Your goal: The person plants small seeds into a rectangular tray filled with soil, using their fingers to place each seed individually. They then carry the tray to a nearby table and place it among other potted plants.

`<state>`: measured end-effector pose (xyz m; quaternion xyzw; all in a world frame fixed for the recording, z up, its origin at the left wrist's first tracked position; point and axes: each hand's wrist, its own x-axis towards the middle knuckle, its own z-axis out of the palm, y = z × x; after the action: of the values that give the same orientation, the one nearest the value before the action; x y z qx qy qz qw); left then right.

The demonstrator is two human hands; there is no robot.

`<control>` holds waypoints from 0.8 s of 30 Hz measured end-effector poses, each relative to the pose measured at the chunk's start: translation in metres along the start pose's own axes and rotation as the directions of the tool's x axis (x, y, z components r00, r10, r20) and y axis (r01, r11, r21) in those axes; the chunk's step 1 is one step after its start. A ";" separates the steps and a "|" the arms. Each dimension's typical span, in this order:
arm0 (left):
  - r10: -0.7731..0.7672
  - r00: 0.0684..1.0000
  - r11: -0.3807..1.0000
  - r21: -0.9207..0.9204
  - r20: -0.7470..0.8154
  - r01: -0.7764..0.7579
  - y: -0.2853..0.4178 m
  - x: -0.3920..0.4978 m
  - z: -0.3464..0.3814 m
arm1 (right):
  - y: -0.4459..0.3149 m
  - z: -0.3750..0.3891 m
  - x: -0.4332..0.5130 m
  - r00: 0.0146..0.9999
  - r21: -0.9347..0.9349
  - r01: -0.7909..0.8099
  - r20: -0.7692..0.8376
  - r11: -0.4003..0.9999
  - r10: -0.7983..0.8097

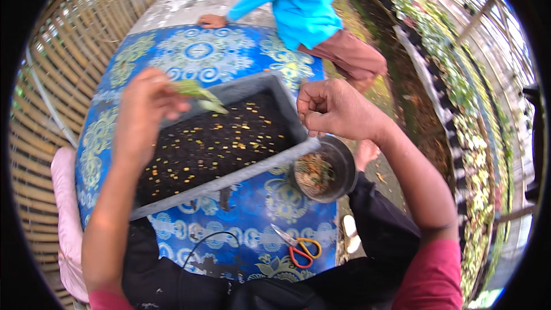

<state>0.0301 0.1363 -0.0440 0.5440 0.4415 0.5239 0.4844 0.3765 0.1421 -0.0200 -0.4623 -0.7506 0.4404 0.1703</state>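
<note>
My left hand (148, 103), blurred, pinches a green leaf piece (202, 94) above the far-left side of a grey planter tray (224, 185). Dark soil (206, 137) fills the tray, and many small yellow and green pieces (243, 127) lie scattered over it. My right hand (335, 110) hovers above the tray's right corner with fingers curled against the thumb; I see nothing between them. Below it stands a black pot (340, 176) with dry plant scraps (314, 174) inside. Scissors (299, 247) with red and yellow handles lie near my lap, blades parted.
A blue patterned cover (275, 219) lies under the tray. Across from me sits a person in a blue top (301, 4), one hand resting on the cover. A bamboo slat wall (43, 146) rises at left, with a pink rolled cushion (66, 189). Planted rows (469, 137) run along the right.
</note>
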 end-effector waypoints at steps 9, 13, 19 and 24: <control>-0.219 0.971 0.926 -0.295 0.097 0.238 0.021 -0.031 0.001 | 0.098 0.029 -0.090 0.984 -0.531 -0.142 0.018 0.836 0.179; -0.308 0.935 0.914 -0.217 0.173 0.342 0.029 -0.054 0.038 | 0.098 0.001 -0.099 0.958 -0.560 -0.285 -0.162 0.778 0.235; -0.387 0.874 0.874 -0.185 0.293 0.449 0.027 -0.061 0.080 | 0.060 -0.011 -0.109 0.983 -0.573 -0.102 -0.184 0.813 -0.006; -0.390 0.836 0.858 -0.178 0.385 0.482 0.011 -0.061 0.117 | 0.010 -0.011 -0.116 0.933 -0.272 0.111 -0.303 0.956 -0.194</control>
<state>0.1428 0.0673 -0.0397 0.4382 0.3907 0.3529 0.7286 0.4492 0.0516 -0.0048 -0.4864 -0.7953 0.2449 0.2663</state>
